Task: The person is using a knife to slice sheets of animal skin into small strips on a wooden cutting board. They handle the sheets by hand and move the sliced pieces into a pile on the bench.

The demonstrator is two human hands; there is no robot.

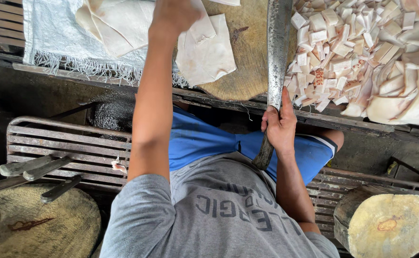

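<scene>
On the round wooden chopping block [247, 71] at the top of the view, pale flat sheets [207, 50] of what looks like skin or rind lie stacked, some spilling onto a white woven sack [56, 33] to the left. The left hand [173, 14] presses down on these sheets; its fingers are mostly cut off by the frame edge, so I cannot tell whether they are flat or curled. The right hand [280, 125] is clenched around the dark handle of a long cleaver [277, 52], thumb laid up along the spine, blade lying across the block's right edge.

Just right of the blade sits a heap of small cut squares [336, 52], and beyond it larger uncut strips [410, 81].

To cut well here, I judge the holding fingers should stay tucked back from the blade line, the stack squared so the slices come out even, and the cleaver brought straight down rather than at a slant.

Lower left, 3 spare knives [37, 172] rest on a slatted bench [66, 143] beside another wooden block [32, 224]; 1 more block [391, 224] stands at lower right.
</scene>
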